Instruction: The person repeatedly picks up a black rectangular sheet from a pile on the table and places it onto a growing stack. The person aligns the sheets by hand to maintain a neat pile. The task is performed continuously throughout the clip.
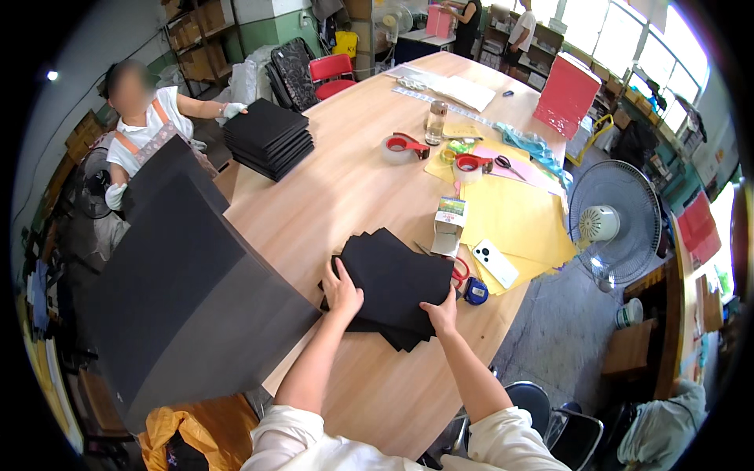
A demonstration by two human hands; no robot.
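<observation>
A fanned stack of black card sheets (pixel 397 279) lies on the wooden table in front of me, its corners at uneven angles. My left hand (pixel 343 290) grips its left edge, fingers spread over the top. At the right edge, my right hand (pixel 441 314) pinches the sheets with the thumb on top; its other fingers are partly hidden beneath. Just beyond my right hand are red-handled scissors (pixel 460 272), a blue tape measure (pixel 476 290) and a white phone (pixel 495 263). An opened small carton (pixel 449 225) stands behind the stack.
Large black sheets (pixel 204 290) bend over the table's left edge. A gloved co-worker (pixel 149 118) touches a tall black stack (pixel 267 137). Tape dispensers (pixel 404 147), a glass (pixel 436 123) and yellow paper (pixel 514 216) occupy the table. A fan (pixel 613 224) stands right; a chair (pixel 550 424) below.
</observation>
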